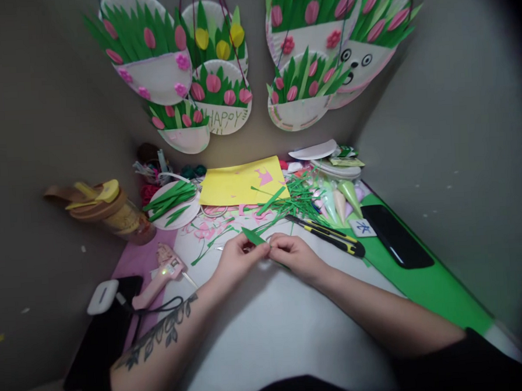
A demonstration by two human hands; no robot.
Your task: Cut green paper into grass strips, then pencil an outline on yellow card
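Observation:
Between my two hands is a green paper leaf (pixel 253 237) with a pointed tip, slanting up to the left. My left hand (pixel 240 258) is closed on it, thumb along its edge. The fingers of my right hand (pixel 297 256) pinch its lower part, close to the left thumb. A small shiny bit shows by the right fingertips, too small to name. Just beyond my right hand lies a black and yellow utility knife (pixel 333 235). Thin green paper strips (pixel 302 199) are heaped behind the hands, beside a yellow paper sheet (pixel 243 182).
Cut green leaves lie on a paper plate (pixel 192 213) at the left. A pink glue gun (pixel 164 275), a lidded cup (pixel 117 217) and an earbud case (pixel 103 297) are nearer that side. A black phone (pixel 396 235) lies right. Decorated paper plates (pixel 154 78) hang on the back wall.

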